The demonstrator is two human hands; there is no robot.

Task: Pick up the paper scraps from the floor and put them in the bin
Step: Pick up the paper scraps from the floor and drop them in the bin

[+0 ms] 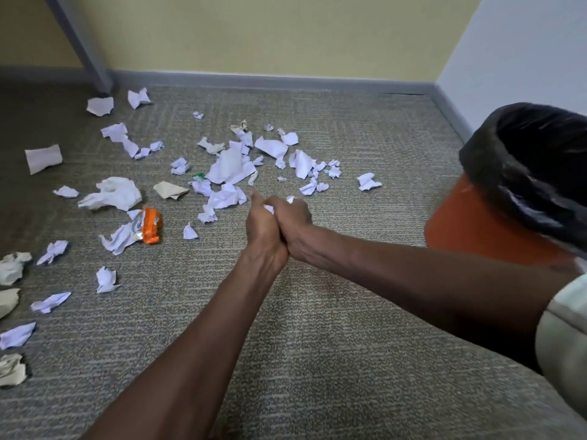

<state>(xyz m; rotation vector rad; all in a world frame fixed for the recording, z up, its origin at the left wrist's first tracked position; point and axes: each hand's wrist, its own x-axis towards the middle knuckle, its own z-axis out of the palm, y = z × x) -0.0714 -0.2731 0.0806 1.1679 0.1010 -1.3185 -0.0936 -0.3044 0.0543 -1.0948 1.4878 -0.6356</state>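
Several white paper scraps (232, 168) lie strewn over the grey carpet, thickest in the middle. My left hand (262, 228) and my right hand (293, 222) are pressed together over the carpet, fingers curled round a small wad of white paper (269, 208) that peeks out between them. An orange bin (470, 227) with a black liner (533, 173) stands at the right, tilted toward me, about an arm's width from my hands.
An orange and silver wrapper (149, 230) lies left of my hands among scraps. Beige crumpled pieces (11, 369) sit along the left edge. A grey table leg (85, 46) stands at the back left. Grey skirting (270, 81) runs along the yellow wall.
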